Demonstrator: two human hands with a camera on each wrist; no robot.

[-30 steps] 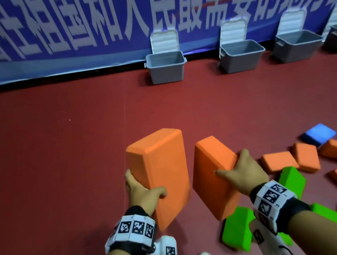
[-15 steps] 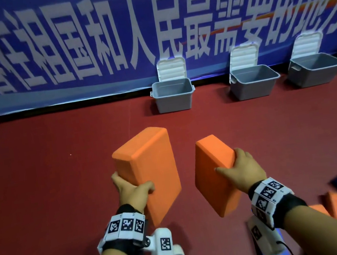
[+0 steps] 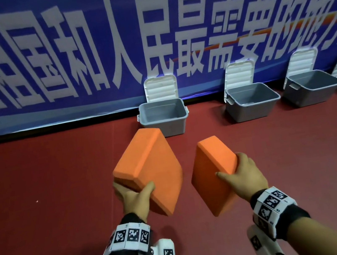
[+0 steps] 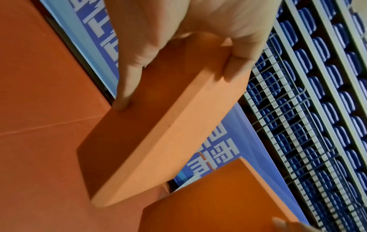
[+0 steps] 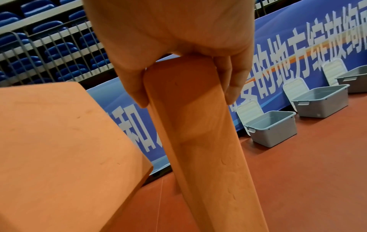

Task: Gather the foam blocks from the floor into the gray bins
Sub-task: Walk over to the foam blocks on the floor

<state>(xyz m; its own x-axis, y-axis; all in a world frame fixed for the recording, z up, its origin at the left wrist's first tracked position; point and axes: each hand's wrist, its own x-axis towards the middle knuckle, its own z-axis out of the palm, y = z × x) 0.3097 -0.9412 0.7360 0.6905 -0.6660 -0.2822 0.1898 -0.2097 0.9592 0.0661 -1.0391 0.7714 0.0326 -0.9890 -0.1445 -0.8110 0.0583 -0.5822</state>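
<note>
The two thick orange foam blocks (image 3: 148, 170) (image 3: 212, 171) look matt and finely grained, one edge faintly scuffed. The open gray plastic bins (image 3: 163, 115) are smooth with ribbed white lids (image 3: 161, 87); the dark red floor (image 3: 41, 191) looks matt; the blue printed banner (image 3: 83, 41) has a slight sheen.

Ahead of your hands, the long blue wall banner (image 3: 85, 52) carries large white Chinese characters; you can read 国和人民最需要的地方 across it.
</note>
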